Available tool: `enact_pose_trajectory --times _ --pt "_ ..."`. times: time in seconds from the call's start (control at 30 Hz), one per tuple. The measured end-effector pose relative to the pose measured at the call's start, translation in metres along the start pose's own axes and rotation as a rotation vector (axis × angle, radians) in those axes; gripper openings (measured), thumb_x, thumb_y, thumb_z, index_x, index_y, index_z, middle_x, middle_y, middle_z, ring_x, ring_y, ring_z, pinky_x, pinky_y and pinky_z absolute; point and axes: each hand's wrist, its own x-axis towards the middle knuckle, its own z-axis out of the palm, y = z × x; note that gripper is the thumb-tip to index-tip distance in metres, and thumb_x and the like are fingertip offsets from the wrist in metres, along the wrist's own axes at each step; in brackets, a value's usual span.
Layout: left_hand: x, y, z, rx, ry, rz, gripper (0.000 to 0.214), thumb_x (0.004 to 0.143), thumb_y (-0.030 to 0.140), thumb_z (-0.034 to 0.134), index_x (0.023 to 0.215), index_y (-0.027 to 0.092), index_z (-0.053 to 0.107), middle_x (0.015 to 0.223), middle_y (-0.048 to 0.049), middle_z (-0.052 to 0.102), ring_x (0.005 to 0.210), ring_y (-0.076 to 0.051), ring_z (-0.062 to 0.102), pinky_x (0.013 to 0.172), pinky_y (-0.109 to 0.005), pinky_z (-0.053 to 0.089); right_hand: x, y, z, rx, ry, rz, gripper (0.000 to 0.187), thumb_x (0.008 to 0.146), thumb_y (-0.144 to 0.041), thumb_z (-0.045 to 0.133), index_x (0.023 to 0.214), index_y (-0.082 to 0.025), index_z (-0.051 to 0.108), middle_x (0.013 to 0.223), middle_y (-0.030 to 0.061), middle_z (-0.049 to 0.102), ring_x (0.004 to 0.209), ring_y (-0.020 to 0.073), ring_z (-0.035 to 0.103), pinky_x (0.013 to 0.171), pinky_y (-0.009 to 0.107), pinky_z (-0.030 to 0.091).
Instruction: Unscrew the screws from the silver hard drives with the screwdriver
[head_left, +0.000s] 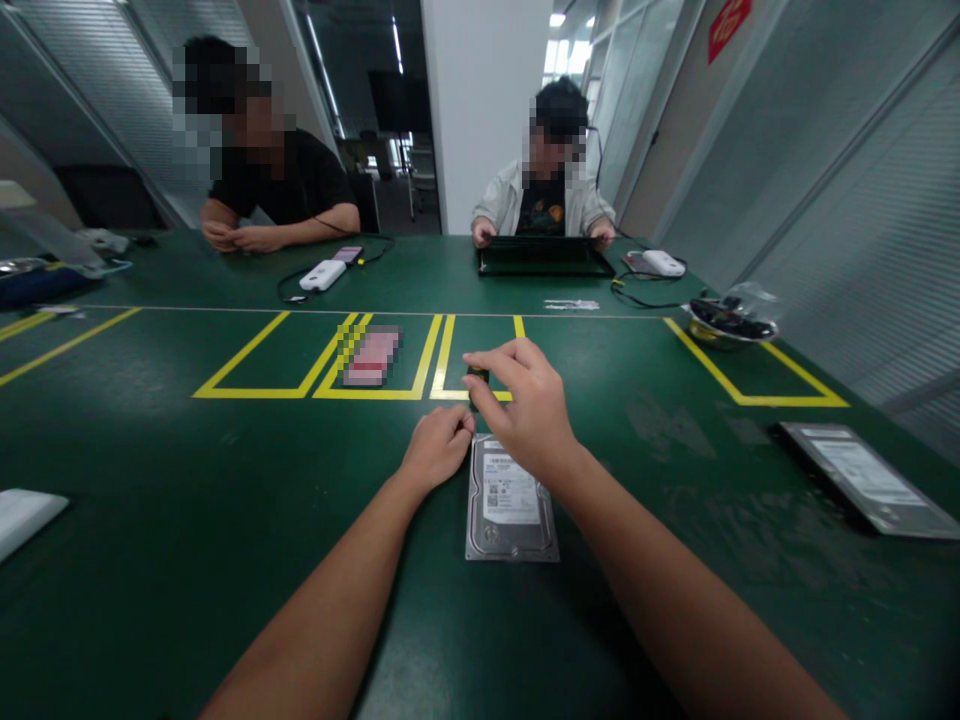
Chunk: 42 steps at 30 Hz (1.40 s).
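Note:
A silver hard drive with a white label lies flat on the green table in front of me. Over its far end, my right hand pinches a short dark cylindrical piece between thumb and fingers; its exact kind is too small to tell. My left hand is closed at the drive's far left corner, just below that piece. Whatever its fingertips hold, if anything, is hidden. My right hand covers part of the drive's far right side.
Another hard drive lies at the right. Beyond it stands a metal bowl with dark items. Yellow tape outlines mark the table, a pink-red item within one. Across sit two people, one holding a dark flat panel.

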Motion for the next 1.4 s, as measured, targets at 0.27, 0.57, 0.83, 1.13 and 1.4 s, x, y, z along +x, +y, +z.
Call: enact_pose_trajectory --times 0.27,0.57,0.83,1.13,1.4 --pt "-0.0016 0.0019 0.0005 -0.032 0.022 -0.006 0.015 0.086 0.018 0.045 0.083 0.019 0.060 0.091 -0.0044 0.068 0.084 -0.021 0.061 0.070 -0.028 0.041 -0.0017 0.0005 0.0019 0.002 -0.038 -0.006 0.018 0.090 -0.026 0.054 0.102 -0.018 0.064 0.097 0.0070 0.063 0.093 0.0201 0.055 0.086 0.037 0.045" --pt "-0.0004 -0.0002 0.0014 -0.013 0.017 0.004 0.013 0.085 0.016 0.047 0.083 0.019 0.060 0.091 -0.0036 0.068 0.085 -0.021 0.062 0.071 -0.028 0.042 -0.0015 -0.0007 0.0019 0.005 -0.012 0.026 0.018 0.087 -0.030 0.059 0.098 -0.017 0.066 0.094 0.0078 0.058 0.090 0.0194 0.054 0.082 0.036 0.047" --pt "-0.0019 0.0022 0.0001 -0.038 0.024 -0.007 0.017 0.084 0.015 0.047 0.089 0.019 0.063 0.090 -0.0036 0.069 0.088 -0.021 0.062 0.077 -0.029 0.045 -0.0009 -0.0009 0.0016 0.011 -0.007 0.017 0.019 0.087 -0.021 0.053 0.101 -0.018 0.064 0.096 0.0073 0.064 0.092 0.0202 0.056 0.085 0.037 0.046" --pt "-0.0018 0.0032 -0.0015 -0.020 0.011 0.003 0.014 0.084 0.016 0.049 0.085 0.019 0.063 0.087 -0.0031 0.068 0.082 -0.020 0.061 0.071 -0.028 0.042 -0.0014 0.0010 0.0016 -0.007 -0.011 0.009 0.023 0.088 -0.032 0.059 0.105 -0.019 0.067 0.097 0.0078 0.061 0.092 0.0203 0.055 0.082 0.037 0.047" --pt "0.0000 -0.0015 0.0005 0.021 0.001 0.015 0.012 0.083 0.015 0.049 0.079 0.020 0.060 0.082 -0.0013 0.066 0.077 -0.019 0.058 0.066 -0.029 0.037 0.0005 0.0027 0.0004 0.024 -0.010 0.021 0.021 0.089 -0.024 0.058 0.105 -0.016 0.067 0.095 0.0075 0.065 0.090 0.0188 0.057 0.083 0.035 0.048"
